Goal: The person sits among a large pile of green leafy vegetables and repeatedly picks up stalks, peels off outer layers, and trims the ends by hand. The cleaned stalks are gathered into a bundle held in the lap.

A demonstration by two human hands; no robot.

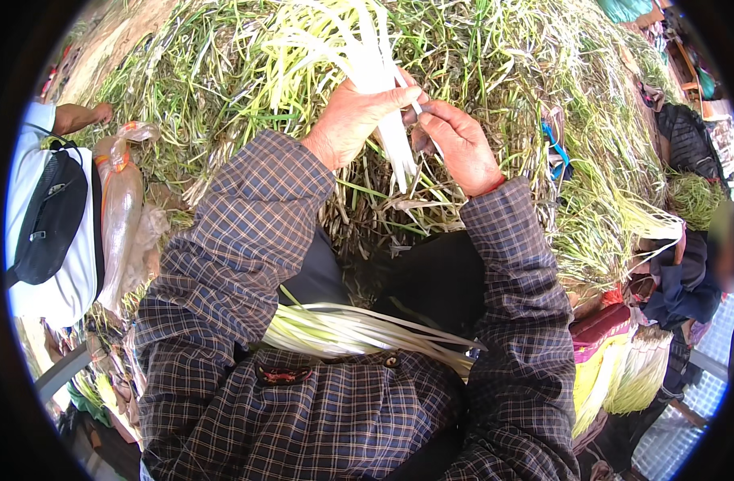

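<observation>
My left hand (358, 117) is closed around a bundle of pale chive-like stalks (367, 60). Their yellow-green leaves fan out at the top, and the white ends hang below the hand. With thumb and fingers, my right hand (460, 141) pinches one slim white stalk (416, 107) just beside the bundle. Something dark sits at the right fingertips; what it is cannot be made out. Across my lap, against the checked jacket (331, 409), lies another bunch of pale stalks (355, 329).
A large heap of loose leaves and stalks (222, 78) spreads in front of me. On the left are a person's arm (78, 119), a black bag (49, 216) and a tied clear plastic bag (121, 210). Seated people and trimmed bunches (641, 370) are at right.
</observation>
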